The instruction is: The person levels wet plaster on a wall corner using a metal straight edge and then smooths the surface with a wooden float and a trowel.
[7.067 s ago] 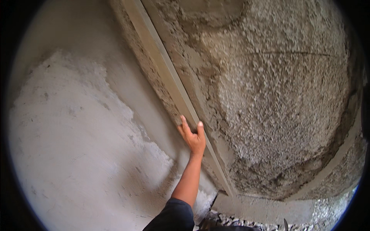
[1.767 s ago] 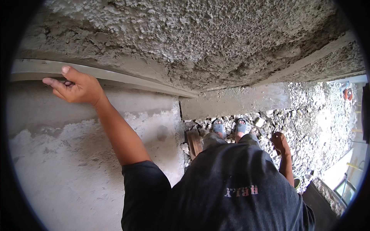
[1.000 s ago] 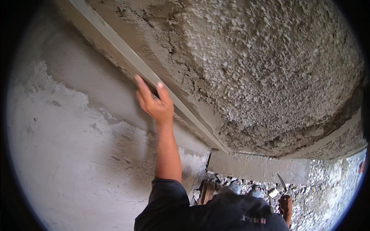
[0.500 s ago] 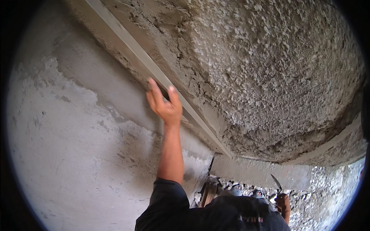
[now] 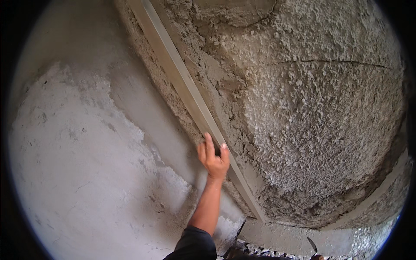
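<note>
A worker's left hand meets a long straight bar at a wall corner, thumb at its near edge and forefinger up against its face, the grip loose and spread rather than clenched. Only a sliver of the right hand shows at the lower edge, just beside a dark, pointed blade; how it grips cannot be told. The bar slants from the top of the view down to a low ledge, between a smooth grey wall and a rough, pebbly one. Loose stones lie below the ledge. The step in hand looks to be setting or steadying the bar along the mortared corner; the next move would seem to call for even pressure, so the bar stays straight.
</note>
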`<state>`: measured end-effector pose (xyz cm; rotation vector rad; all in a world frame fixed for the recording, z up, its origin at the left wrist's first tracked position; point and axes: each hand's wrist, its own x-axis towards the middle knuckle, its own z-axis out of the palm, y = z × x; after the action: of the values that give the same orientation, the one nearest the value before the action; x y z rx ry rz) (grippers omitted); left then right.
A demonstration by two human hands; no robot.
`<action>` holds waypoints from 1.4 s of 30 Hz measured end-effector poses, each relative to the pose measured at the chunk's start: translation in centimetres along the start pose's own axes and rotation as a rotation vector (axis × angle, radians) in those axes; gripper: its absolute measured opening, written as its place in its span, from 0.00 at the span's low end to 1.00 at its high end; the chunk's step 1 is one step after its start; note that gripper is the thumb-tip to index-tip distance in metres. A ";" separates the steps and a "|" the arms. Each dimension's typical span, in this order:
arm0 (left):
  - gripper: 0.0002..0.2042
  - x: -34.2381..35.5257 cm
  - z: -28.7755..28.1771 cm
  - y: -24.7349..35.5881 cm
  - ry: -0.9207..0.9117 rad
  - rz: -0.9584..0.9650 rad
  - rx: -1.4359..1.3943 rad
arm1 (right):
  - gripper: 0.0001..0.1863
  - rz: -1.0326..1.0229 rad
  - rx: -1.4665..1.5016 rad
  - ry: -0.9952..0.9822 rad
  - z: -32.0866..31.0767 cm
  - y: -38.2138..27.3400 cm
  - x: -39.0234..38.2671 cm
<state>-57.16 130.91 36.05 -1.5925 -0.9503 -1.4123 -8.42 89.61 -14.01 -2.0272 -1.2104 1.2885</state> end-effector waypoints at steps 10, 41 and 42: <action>0.30 3.1 1.5 1.1 -0.019 -0.040 -0.141 | 0.05 -0.172 -0.209 -0.003 -0.8 -1.8 0.1; 0.32 4.8 1.4 0.7 0.057 0.000 -0.167 | 0.09 -0.065 -0.041 0.047 -3.4 -12.8 -2.6; 0.32 1.8 1.6 1.1 0.044 -0.011 -0.181 | 0.09 -0.062 -0.037 0.045 -2.9 -11.4 -2.2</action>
<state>-55.28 131.97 37.68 -1.6814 -0.8259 -1.5721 -11.22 93.89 -3.14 -2.0174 -1.2752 1.1935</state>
